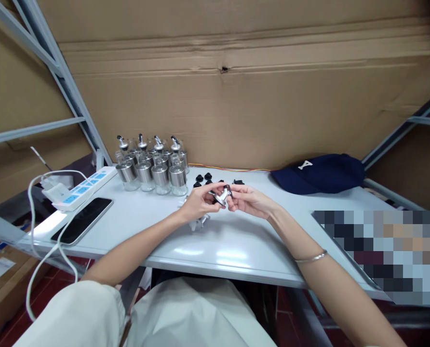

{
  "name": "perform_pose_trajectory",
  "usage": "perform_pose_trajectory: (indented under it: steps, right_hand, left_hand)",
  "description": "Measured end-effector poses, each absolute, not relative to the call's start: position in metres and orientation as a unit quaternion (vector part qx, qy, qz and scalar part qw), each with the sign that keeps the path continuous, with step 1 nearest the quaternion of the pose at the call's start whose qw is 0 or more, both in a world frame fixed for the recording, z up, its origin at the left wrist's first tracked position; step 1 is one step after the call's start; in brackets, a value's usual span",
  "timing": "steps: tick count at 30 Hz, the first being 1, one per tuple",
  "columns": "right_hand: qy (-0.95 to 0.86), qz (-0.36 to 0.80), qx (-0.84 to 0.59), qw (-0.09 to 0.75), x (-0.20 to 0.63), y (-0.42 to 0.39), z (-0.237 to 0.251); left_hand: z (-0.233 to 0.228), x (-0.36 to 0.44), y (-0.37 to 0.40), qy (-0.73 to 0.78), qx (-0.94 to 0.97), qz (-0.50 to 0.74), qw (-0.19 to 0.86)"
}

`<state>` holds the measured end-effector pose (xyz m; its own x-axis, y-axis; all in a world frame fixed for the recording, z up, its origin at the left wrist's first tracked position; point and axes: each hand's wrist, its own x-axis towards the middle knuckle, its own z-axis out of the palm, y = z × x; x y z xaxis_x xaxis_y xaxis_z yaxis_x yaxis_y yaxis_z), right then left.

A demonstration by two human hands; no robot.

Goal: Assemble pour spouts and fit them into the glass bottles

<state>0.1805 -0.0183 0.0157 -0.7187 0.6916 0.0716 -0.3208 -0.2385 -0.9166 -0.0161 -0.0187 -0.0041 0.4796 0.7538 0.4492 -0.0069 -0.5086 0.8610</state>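
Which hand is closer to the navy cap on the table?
Right. The right hand holds the small metal spout at the table's middle, on the side toward the navy cap. The left hand sits beyond it, farther from the cap.

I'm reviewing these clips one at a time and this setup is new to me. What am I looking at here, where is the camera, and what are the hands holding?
There is no machine here: a person works with two bare hands, filmed by one camera worn on the head, looking down and forward. The left hand and right hand meet over a pale table, together pinching a small metal spout. Behind them stand glass bottles with metal bands and pourer tops, and small black caps. More metal parts lie under the left wrist. At left are a phone and a power strip; at right, a dark blue cap.
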Motion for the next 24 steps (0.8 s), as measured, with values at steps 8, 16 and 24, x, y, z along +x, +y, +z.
perform_pose_trajectory:
  steps: [8, 16, 24]
  right_hand:
    - [-0.538, 0.763, -0.187, 0.305, 0.1800, -0.0191, 0.0154]
    - [-0.555, 0.739, -0.195, 0.328, 0.1758, -0.0204, 0.0143]
    - [-0.574, 0.725, -0.190, 0.330, 0.1726, -0.0226, 0.0152]
  left_hand:
    - [-0.0022, -0.0163, -0.0212, 0.275, 0.750, 0.424, 0.428]
    - [-0.0036, -0.0173, -0.0203, 0.284, 0.735, 0.423, 0.447]
    - [-0.0024, -0.0184, -0.0203, 0.285, 0.736, 0.418, 0.450]
